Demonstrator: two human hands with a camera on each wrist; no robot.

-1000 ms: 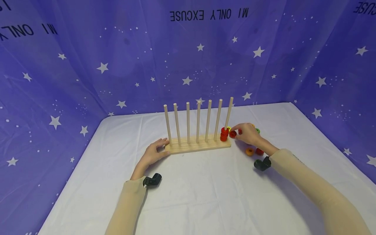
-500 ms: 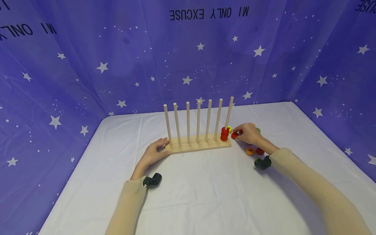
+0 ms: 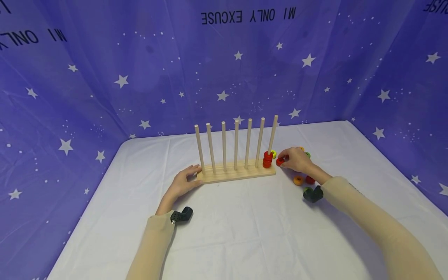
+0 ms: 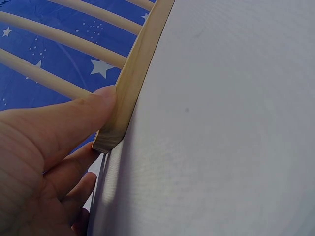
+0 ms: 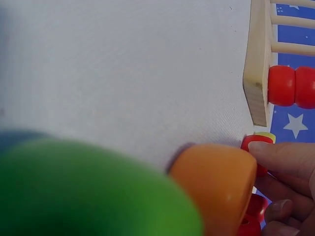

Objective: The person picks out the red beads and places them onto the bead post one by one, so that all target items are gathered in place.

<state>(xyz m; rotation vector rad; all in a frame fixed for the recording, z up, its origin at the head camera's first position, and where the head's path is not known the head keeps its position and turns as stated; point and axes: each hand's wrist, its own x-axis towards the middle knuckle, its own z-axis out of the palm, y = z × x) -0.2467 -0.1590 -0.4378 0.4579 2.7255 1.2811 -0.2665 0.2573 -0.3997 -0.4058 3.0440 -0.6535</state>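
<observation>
A wooden peg rack [image 3: 238, 175] with several upright pegs stands on the white table. Red beads [image 3: 267, 160] are stacked at the foot of its rightmost peg. My left hand [image 3: 181, 182] holds the rack's left end, the thumb [image 4: 101, 105] on the long edge and the fingers around the end. Just right of the rack, my right hand [image 3: 295, 158] pinches a red bead [image 3: 279, 161] between thumb and fingers, low at the tabletop. In the right wrist view that held bead [image 5: 256, 140] is partly covered by a finger.
A yellow bead [image 3: 273, 154] lies behind the rack's right end. An orange bead [image 3: 298, 180], a red bead [image 3: 310, 179] and a green bead [image 3: 307, 154] lie around my right hand. A starry blue cloth [image 3: 224, 70] hangs behind the table.
My right hand has drawn the red bead slightly rightward, away from the stacked beads, and the bead has turned in the fingers. The left hand and rack have not moved.
</observation>
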